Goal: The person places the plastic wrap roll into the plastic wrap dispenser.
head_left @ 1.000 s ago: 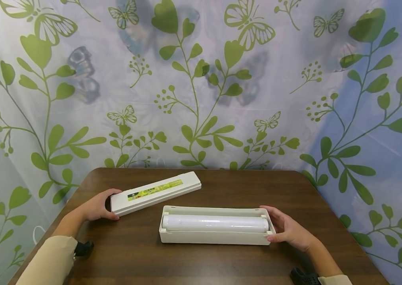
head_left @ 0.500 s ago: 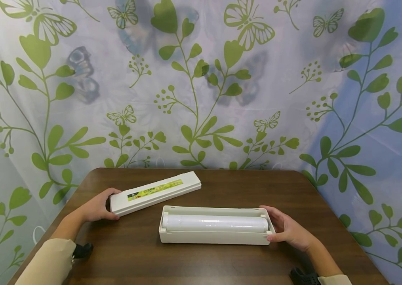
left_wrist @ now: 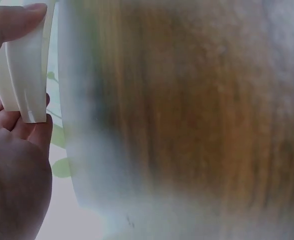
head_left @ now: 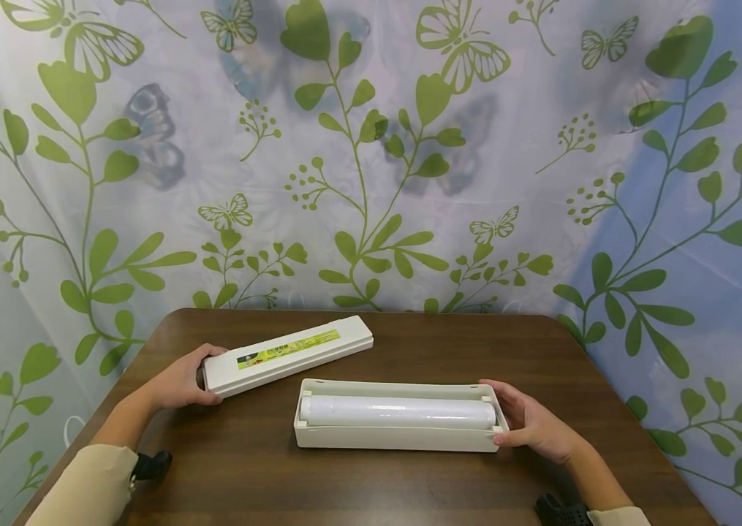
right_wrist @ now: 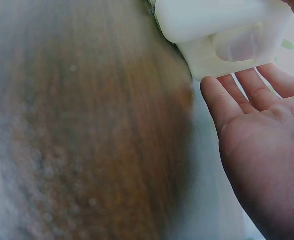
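Note:
A long white lid (head_left: 351,333) with a yellow-green label lies slanted on the table, left of centre in the head view. My left hand (head_left: 180,380) grips its left end, thumb on the near side and fingers on the far side. In front of it, a white open-topped box (head_left: 397,440) holds a roll of what looks like cling film (head_left: 397,413). At the box's right end my right hand (head_left: 535,424) holds on, thumb near and fingers far. The left wrist view shows the lid's end (left_wrist: 29,75) between thumb and fingers; in the right wrist view fingertips touch the box's end (right_wrist: 202,55).
The brown wooden table (head_left: 344,489) narrows toward its back edge. Behind it hangs a pale curtain (head_left: 371,183) printed with green leaves and butterflies. Dark bands sit on both wrists, beside beige sleeves (head_left: 91,486).

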`<state>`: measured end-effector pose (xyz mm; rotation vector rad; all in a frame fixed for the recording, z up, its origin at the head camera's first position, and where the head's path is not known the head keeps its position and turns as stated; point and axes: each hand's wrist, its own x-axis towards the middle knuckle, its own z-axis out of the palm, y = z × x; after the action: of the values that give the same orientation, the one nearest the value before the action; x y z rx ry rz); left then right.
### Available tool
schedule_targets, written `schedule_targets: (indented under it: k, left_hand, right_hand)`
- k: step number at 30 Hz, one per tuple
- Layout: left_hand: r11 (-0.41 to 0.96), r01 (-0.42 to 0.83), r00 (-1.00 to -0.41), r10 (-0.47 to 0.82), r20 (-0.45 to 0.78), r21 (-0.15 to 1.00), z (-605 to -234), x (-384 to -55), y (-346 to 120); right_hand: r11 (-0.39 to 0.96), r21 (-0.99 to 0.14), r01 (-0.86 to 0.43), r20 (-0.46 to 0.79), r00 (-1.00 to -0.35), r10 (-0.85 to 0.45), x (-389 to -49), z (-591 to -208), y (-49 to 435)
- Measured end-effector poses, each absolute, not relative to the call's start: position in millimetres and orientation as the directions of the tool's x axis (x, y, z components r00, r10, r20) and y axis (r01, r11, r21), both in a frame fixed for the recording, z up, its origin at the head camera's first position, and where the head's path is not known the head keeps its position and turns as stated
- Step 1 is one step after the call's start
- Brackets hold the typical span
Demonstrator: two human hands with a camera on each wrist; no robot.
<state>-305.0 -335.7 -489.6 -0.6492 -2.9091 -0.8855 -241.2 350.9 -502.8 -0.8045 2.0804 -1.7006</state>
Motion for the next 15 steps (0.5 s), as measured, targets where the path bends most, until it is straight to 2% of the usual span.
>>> schedule_targets:
  k: [15]
  left_hand:
    - [0.745, 0.404, -0.912, 0.371, 0.175, 0.530, -484.0, -298.4, -328.1]
  right_hand:
    - [0.141, -0.972, -0.190, 0.067, -0.792, -0.607, -240.3, -501.0, 350.3]
